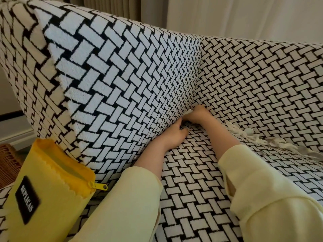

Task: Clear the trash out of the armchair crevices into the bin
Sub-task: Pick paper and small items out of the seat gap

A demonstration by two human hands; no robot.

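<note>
The armchair seat [188,180] and back are covered in black-and-white woven-pattern fabric. My right hand [197,116] reaches into the corner crevice where armrest, back and seat meet, and pinches a small white scrap of trash [189,111]. My left hand [175,135] lies just below it, fingers pushed into the gap between the left armrest [113,88] and the seat, its fingertips hidden. More trash sits in the back crevice at the right: pale paper shreds [244,135], a small white ball [249,131] and clear wrapper pieces [304,150].
A yellow zip pouch [47,191] with a black label lies on the seat's front left corner. A wicker basket [8,163] stands on the floor at the left edge. Curtains hang behind the chair.
</note>
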